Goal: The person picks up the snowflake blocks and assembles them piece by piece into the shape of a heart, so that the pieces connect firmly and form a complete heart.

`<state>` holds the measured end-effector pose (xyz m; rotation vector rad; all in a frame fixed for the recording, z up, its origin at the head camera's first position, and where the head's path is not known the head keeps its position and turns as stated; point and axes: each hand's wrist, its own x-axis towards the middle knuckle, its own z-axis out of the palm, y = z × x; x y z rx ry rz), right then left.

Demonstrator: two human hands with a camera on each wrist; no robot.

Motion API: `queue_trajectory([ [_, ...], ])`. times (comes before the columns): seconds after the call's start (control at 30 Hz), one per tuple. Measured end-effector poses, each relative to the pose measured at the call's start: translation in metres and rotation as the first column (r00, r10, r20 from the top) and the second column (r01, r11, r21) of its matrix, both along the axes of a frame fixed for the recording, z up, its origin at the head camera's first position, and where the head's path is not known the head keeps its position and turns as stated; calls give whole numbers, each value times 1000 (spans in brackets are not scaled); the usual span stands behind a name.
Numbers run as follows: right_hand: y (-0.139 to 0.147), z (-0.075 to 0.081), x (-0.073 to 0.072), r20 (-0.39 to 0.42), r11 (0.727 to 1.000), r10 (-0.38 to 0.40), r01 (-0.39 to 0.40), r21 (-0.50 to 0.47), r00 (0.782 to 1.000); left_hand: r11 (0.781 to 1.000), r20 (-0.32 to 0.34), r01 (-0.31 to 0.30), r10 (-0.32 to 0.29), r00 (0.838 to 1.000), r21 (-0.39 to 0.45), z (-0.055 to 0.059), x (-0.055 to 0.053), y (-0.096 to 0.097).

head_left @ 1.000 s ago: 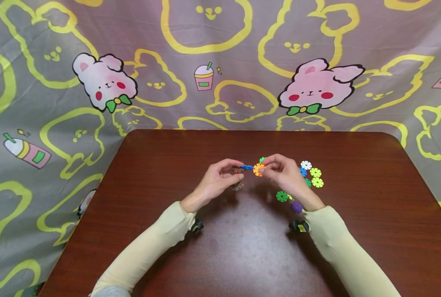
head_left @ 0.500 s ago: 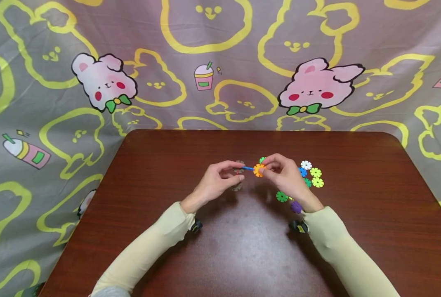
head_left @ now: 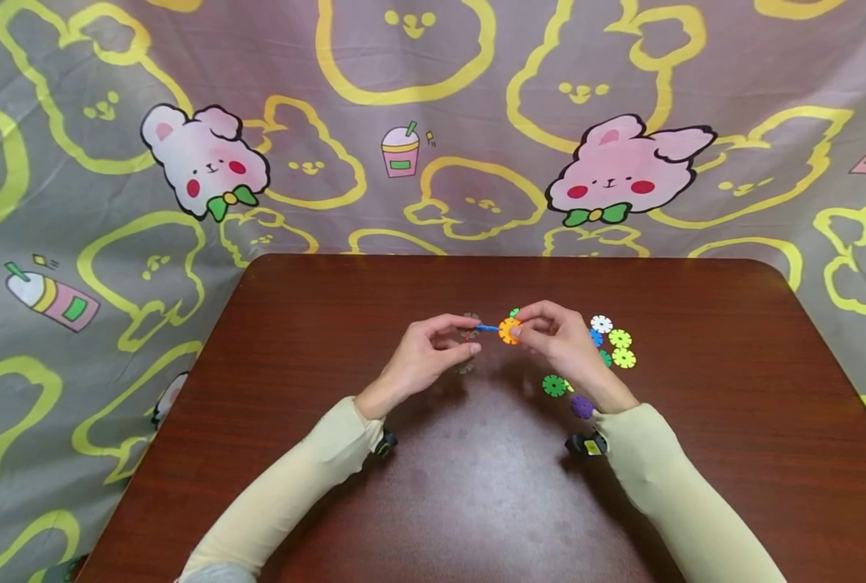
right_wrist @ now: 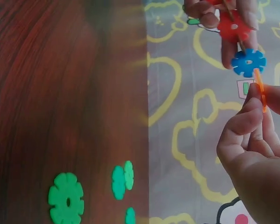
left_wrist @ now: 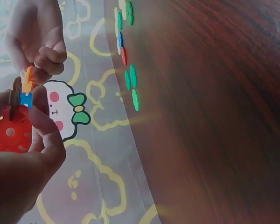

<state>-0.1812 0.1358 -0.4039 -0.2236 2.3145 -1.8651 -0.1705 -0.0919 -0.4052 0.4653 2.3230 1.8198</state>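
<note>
1. While both hands work above the counter point(head_left: 433, 502), the head view shows the right hand point(head_left: 562, 336) pinching an orange disc point(head_left: 509, 330) between thumb and index. The left hand point(head_left: 428, 350) holds the joined discs point(head_left: 467, 333); a blue disc point(head_left: 488, 329) projects toward the orange one. For good fit, hold both hands level and steady.
2. In the left wrist view, the left fingers close around the set, with a brown disc point(left_wrist: 15, 99) and a red disc point(left_wrist: 11, 133) beside the blue one. Their exact contact is partly hidden. Grip near the joint to limit twisting.
3. In the right wrist view, the orange disc stands edge-on at the blue rim; whether the notches lock cannot be told. Align the slots squarely before pressing, using light, straight force.
4. Around the work, per the head view, a white disc point(head_left: 601, 324), a purple disc point(head_left: 582, 406) and a dark green disc point(head_left: 553, 385) lie on the counter. The right hand partly hides other pieces; nothing appears to obstruct the joint itself.
</note>
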Motion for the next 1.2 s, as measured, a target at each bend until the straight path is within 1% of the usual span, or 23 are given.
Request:
queue_trajectory([
  [0.13, 0, -1, 1, -44, 998, -5, 8, 65, 999, 1000, -10, -2, 2, 1000, -6, 0, 0, 0],
  [0.2, 0, -1, 2, -56, 997, -6, 10, 75, 998, 1000, -8, -4, 4, 1000, -5, 0, 0, 1],
  [0.47, 0, -2, 2, -115, 998, -8, 16, 67, 993, 1000, 11, 0, 0, 1000, 24, 1, 1, 2],
  [0.67, -1, -5, 1, -137, 997, 2, 7, 71, 991, 1000, 16, -1, 0, 1000, 15, 1, 2, 3],
  [0.9, -1, -5, 2, -129, 996, -17, 27, 80, 991, 1000, 5, -11, 11, 1000, -19, 1, 2, 2],
  [1.03, -3, -4, 3, -94, 998, -38, 42, 45, 995, 1000, 12, -9, 9, 1000, -27, 1, 1, 2],
  [1.2, -4, -3, 4, -61, 998, -44, 47, 40, 997, 1000, 30, 4, -4, 1000, -14, 1, 1, 3],
])
